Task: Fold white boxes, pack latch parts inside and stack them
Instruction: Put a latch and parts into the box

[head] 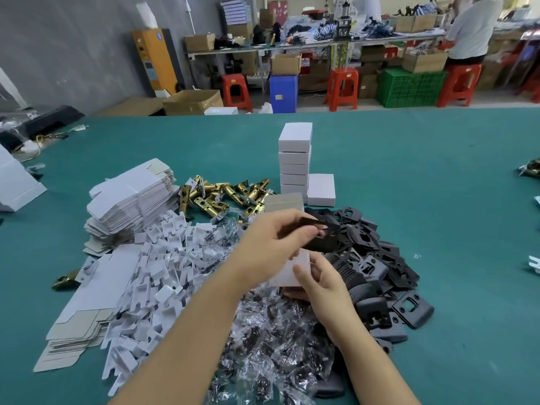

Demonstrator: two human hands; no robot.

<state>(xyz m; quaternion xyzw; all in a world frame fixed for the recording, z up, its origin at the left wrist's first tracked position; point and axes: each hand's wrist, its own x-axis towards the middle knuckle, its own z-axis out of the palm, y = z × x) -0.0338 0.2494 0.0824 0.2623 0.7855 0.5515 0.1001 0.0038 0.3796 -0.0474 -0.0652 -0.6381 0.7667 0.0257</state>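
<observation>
My left hand (pixel 274 239) pinches a black strike plate (pixel 324 235) above the heap of black plates (pixel 385 276). Just below it, my right hand (pixel 321 280) holds a small white box (pixel 295 267) by its near end. A tall stack of closed white boxes (pixel 295 159) stands behind, with one more white box (pixel 320 190) beside its base. Brass latch bolts (pixel 222 197) lie in a pile to the left of the stack. Flat unfolded box blanks (pixel 131 203) are stacked at the left.
White card inserts (pixel 155 276) and clear bags of screws (pixel 271 331) cover the green table (pixel 453 200) in front of me. More flat blanks (pixel 84 311) lie at the near left. Behind the table, a person stands at a bench with red stools and crates.
</observation>
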